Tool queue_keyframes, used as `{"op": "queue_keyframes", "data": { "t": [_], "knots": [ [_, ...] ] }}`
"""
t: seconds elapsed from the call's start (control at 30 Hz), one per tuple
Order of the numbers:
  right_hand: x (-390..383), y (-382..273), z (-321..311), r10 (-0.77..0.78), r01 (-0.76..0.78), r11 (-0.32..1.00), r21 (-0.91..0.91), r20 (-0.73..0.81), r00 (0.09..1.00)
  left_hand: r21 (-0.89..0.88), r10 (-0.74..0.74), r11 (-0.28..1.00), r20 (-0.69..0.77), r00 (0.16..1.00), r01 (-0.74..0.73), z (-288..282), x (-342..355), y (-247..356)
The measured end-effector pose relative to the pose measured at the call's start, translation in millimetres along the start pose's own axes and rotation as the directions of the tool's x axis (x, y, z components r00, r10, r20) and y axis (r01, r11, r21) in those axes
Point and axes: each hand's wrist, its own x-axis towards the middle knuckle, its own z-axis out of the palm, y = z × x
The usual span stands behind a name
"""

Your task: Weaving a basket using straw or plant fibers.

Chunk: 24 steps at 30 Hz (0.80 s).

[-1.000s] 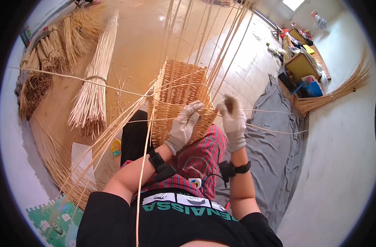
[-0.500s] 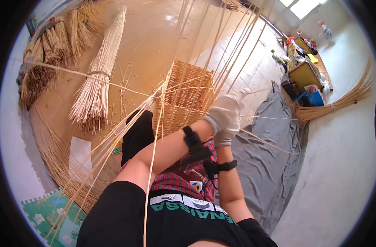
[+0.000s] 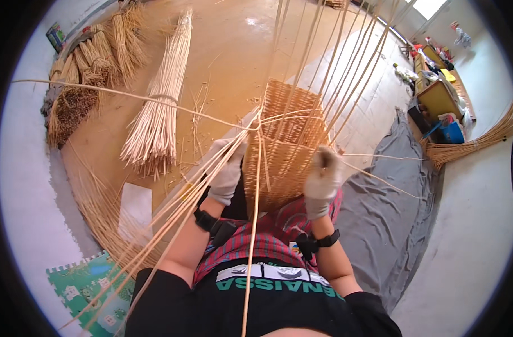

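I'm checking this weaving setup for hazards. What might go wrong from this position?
1. Long loose rods rise from the half-woven basket toward the head; a rod springing free might whip the face.
2. The left hand and right hand grip opposite sides of the basket, which sits on the lap; it may tip or slip.
3. Rods bent sharply across the lap may kink or snap.

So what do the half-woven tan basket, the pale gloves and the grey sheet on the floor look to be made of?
Half-woven tan basket: likely wicker or cane, matte, with visible interlaced rows and long loose stakes rising from it. Pale gloves on the left hand and right hand: seemingly knitted fabric, soft and dull; too blurred to be sure. Grey sheet: probably cloth or a thin tarp, since it lies creased and folded.
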Motion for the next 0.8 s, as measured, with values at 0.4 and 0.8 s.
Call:
{"op": "queue_keyframes", "data": {
  "t": [0.4, 0.8],
  "knots": [
    [-48, -55, 18, -0.414, 0.455, 0.887, 0.078, 0.571, 0.709, -0.413, -0.213, 0.813, 0.444, 0.87, 0.41, 3, 13, -28],
    [30, -9, 49, -0.008, -0.017, 0.976, 0.217, 0.113, 0.994, -0.416, 0.081, 0.884, 0.585, 0.807, 0.213, 46, 53, -16]
  ]
}}
